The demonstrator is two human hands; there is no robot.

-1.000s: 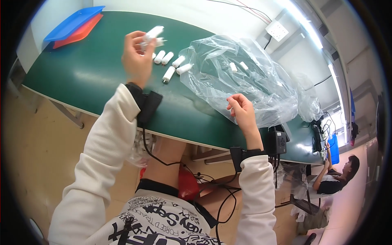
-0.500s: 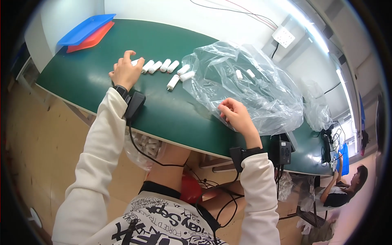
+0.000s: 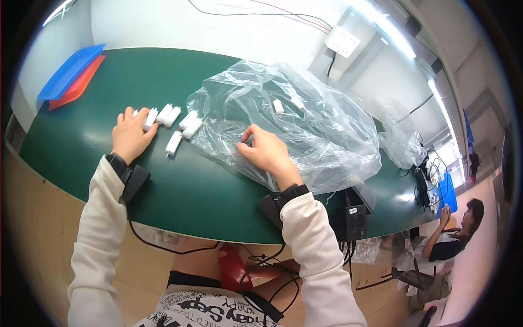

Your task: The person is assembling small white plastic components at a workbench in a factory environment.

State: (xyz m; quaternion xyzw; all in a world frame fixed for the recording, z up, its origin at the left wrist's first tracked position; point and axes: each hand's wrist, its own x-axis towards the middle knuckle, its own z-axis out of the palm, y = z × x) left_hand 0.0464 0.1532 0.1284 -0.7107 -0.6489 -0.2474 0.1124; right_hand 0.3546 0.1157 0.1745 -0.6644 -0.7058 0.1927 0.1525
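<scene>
My left hand (image 3: 132, 133) lies over the left end of a loose row of small white cylinders with short thin ends. Its fingers curve around some of them, one white cylinder (image 3: 151, 119) showing between index finger and thumb; others are partly hidden beneath the fingers. Right beside it are two more white cylinders (image 3: 168, 115), leaning together. Farther right, a white cylinder (image 3: 174, 143) lies apart, near a pair at the bag's edge. My right hand (image 3: 265, 152) is over the near part of a large clear plastic bag (image 3: 321, 125), fingers curled; anything inside them is hidden.
Blue and red trays (image 3: 71, 73) overlap at the green table's (image 3: 158, 71) far left. Two white pieces show within the bag's outline. A black box with cables (image 3: 357, 220) stands at the right edge. Cables run from both wrists. Another person (image 3: 455, 234) sits far right.
The view has shifted, so the table sits lower and farther left. My left hand now covers more of the row, and fewer cylinders show beside it. My right hand stays curled over the bag.
</scene>
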